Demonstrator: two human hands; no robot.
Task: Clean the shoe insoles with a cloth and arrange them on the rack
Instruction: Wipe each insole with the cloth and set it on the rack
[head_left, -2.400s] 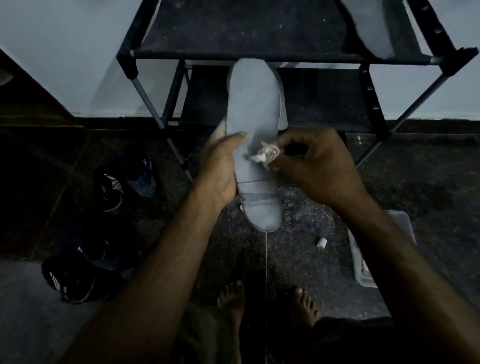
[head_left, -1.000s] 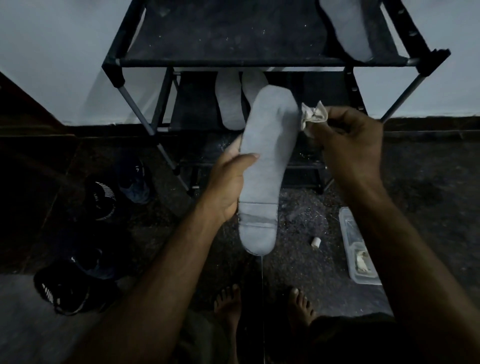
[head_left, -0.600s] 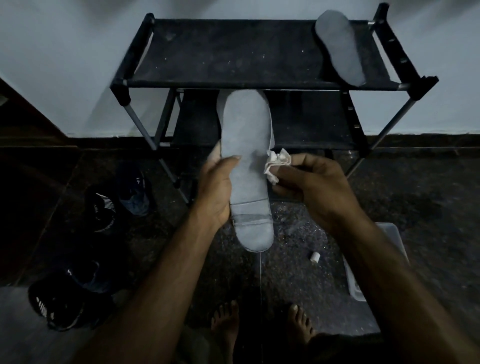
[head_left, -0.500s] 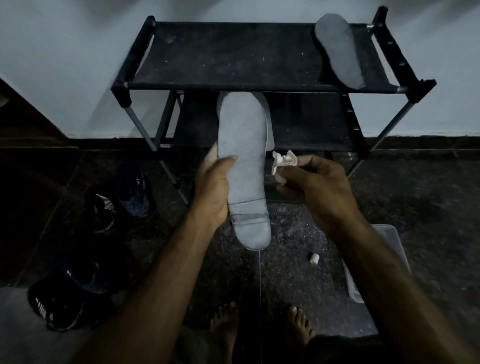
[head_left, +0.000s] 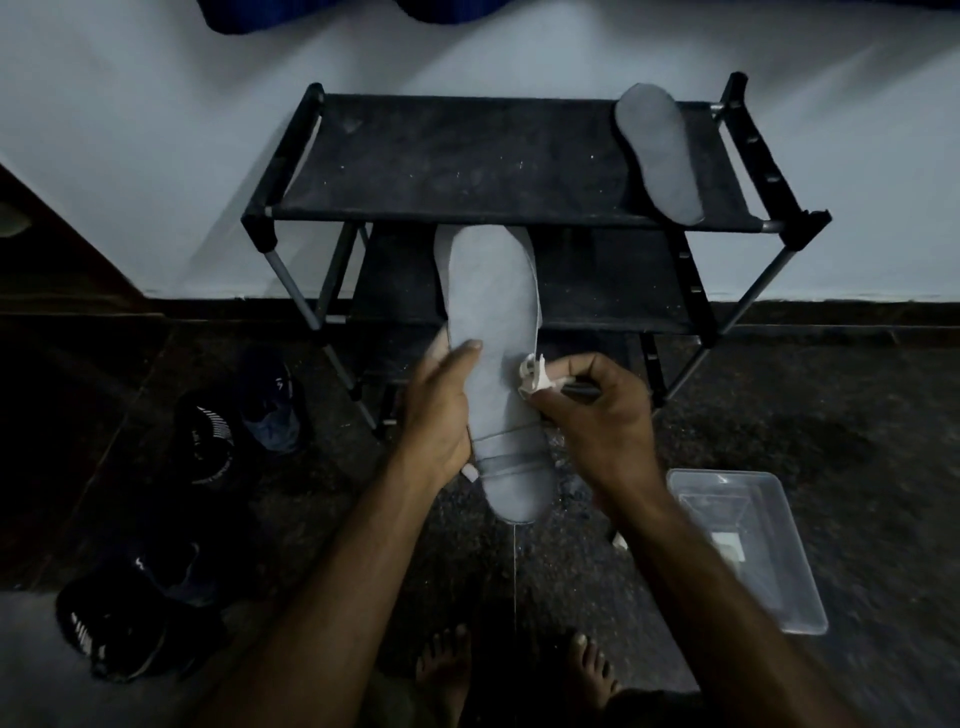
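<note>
A dim room seen from above, looking down a person's arms toward a black two-tier shoe rack (head_left: 363, 213) against a pale wall. To the far left of the rack, several dark shoes (head_left: 208, 436) sit on the floor. In front of the rack, at centre, the left hand (head_left: 441, 410) holds a grey insole (head_left: 496, 332) upright by its left edge, thumb laid across the face and fingers curled behind, so this grip is closed around the insole. Its toe end overlaps another pale insole lying on the rack's lower shelf behind it. Just right of the held insole, the right hand (head_left: 592, 415) pinches a small crumpled white cloth (head_left: 532, 371) between thumb and fingertips, pressed to the insole's right edge near its middle. On the right end of the rack's top shelf lies a second insole (head_left: 660, 156), angled, its heel at the front rail. Right of the rack, on the floor, stands a clear plastic tub (head_left: 753, 551). Wiping looks under way. The insole is thin and held at one edge only, so a hard stroke could bend it or pull it loose onto the gritty floor, dirtying it again. The cloth is small and could slip from the pinch.
</note>
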